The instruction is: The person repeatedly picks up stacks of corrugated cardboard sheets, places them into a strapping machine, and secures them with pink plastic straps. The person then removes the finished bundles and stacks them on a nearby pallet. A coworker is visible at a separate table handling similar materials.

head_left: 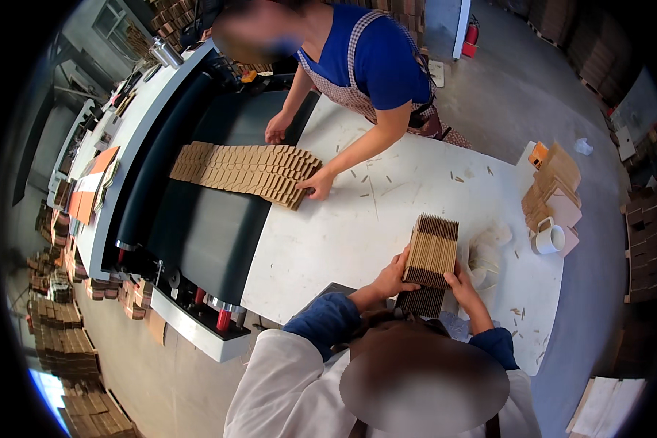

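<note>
Upright, close-packed cardboard pieces (432, 252) form a thick brown block over the near part of the table. My left hand (393, 276) grips its left side, fingers wrapped along the edge. On the opposite side my right hand (466, 286) presses against the lower right corner. Darker ribbed edges (420, 301) show at the block's near end, close to my body. Across the table, a person in a blue top and checked apron (387, 58) has one hand on a long fanned row of die-cut cardboard sheets (244, 169). That person's other hand hovers just beyond the row.
The fanned row lies partly on a dark conveyor belt (215, 226) with rollers at left, partly on the white table (321, 255). Cardboard scraps are scattered over the table. A white mug (549, 238) and flat cardboard pieces (556, 179) sit at the right edge. Stacked cardboard (58, 343) stands lower left.
</note>
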Demonstrator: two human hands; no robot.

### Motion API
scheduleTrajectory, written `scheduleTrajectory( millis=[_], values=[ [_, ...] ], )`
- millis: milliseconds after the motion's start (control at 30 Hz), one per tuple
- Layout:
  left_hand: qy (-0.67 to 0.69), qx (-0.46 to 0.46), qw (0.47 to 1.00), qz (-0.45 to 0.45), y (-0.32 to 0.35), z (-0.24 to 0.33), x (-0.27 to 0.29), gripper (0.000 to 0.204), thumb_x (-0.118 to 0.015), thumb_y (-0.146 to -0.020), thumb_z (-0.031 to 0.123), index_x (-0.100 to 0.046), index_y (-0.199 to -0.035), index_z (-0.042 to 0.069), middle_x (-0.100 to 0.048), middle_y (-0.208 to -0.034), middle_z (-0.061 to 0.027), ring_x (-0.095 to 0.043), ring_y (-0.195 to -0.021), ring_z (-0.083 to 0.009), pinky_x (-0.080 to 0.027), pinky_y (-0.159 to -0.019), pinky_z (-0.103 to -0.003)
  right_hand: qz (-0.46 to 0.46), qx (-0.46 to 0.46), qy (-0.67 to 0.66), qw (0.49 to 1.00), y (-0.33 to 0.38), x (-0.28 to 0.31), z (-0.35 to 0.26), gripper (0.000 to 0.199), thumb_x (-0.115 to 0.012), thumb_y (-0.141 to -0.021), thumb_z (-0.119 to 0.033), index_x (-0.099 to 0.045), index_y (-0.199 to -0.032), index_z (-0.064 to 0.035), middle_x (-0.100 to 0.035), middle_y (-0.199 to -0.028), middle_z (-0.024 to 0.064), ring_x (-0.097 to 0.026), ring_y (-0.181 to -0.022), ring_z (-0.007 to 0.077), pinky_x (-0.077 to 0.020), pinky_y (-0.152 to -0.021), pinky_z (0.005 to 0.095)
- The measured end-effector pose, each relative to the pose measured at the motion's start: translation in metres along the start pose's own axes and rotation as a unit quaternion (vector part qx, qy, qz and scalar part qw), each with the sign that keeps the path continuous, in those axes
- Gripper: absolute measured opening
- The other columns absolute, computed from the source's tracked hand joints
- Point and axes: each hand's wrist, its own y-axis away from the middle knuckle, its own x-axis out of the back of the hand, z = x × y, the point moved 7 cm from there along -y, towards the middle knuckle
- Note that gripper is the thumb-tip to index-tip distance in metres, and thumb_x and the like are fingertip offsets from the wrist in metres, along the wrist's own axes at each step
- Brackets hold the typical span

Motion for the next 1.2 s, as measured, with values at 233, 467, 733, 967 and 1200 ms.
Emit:
scheduleTrajectory(
  millis=[233,467,733,967,1200],
  values=[
    [-0.013,0.002,1.0,-0.007,-0.001,-0.002,-0.001,0.119,-0.082,-0.067,0.034,-0.001,-0.151,0.009,-0.027,-0.149,-0.0227,-0.035,-0.132,-0.0427,-0.038,-0.106,-0.045,-0.01,-0.005,0.016,1.0,0.0,-0.001,-0.009,0.08,-0.058,-0.091,-0.041,-0.022,-0.149,0.0001,-0.034,-0.149,0.0163,-0.031,-0.138,0.0252,-0.0251,-0.111,0.0362],
    [-0.018,0.006,1.0,-0.014,-0.003,-0.002,-0.002,0.12,-0.082,-0.067,0.035,0.0,-0.151,0.009,-0.026,-0.15,-0.0228,-0.034,-0.132,-0.0428,-0.038,-0.106,-0.045,-0.007,-0.012,-0.008,1.0,0.001,-0.001,-0.011,0.083,-0.059,-0.089,-0.045,-0.021,-0.15,-0.0015,-0.035,-0.148,0.0154,-0.032,-0.137,0.0249,-0.0259,-0.111,0.036],
    [-0.008,0.014,1.0,-0.012,-0.001,0.006,0.001,0.119,-0.082,-0.068,0.034,0.0,-0.151,0.012,-0.027,-0.148,-0.026,-0.035,-0.131,-0.0447,-0.039,-0.105,-0.046,-0.007,-0.006,-0.007,1.0,0.0,0.0,-0.008,0.086,-0.06,-0.088,-0.048,-0.021,-0.149,-0.0017,-0.037,-0.147,0.0156,-0.033,-0.136,0.0248,-0.0262,-0.111,0.0361],
    [-0.017,-0.024,1.0,0.011,-0.001,0.003,0.0,0.122,-0.084,-0.066,0.033,0.001,-0.151,0.012,-0.033,-0.14,-0.0309,-0.042,-0.125,-0.0481,-0.04,-0.103,-0.047,-0.007,-0.009,-0.002,1.0,0.002,-0.002,-0.016,0.089,-0.06,-0.087,-0.051,-0.022,-0.149,-0.0002,-0.037,-0.147,0.0157,-0.033,-0.136,0.0252,-0.0259,-0.111,0.0364],
    [-0.004,-0.005,1.0,0.002,-0.001,0.003,0.0,0.118,-0.082,-0.068,0.031,-0.001,-0.151,0.011,-0.027,-0.147,-0.0269,-0.036,-0.131,-0.0442,-0.037,-0.107,-0.045,-0.016,-0.015,0.004,1.0,0.0,0.001,-0.007,0.087,-0.06,-0.088,-0.049,-0.022,-0.149,-0.0008,-0.035,-0.149,0.0161,-0.031,-0.138,0.0257,-0.0257,-0.111,0.0367]
  ],
)
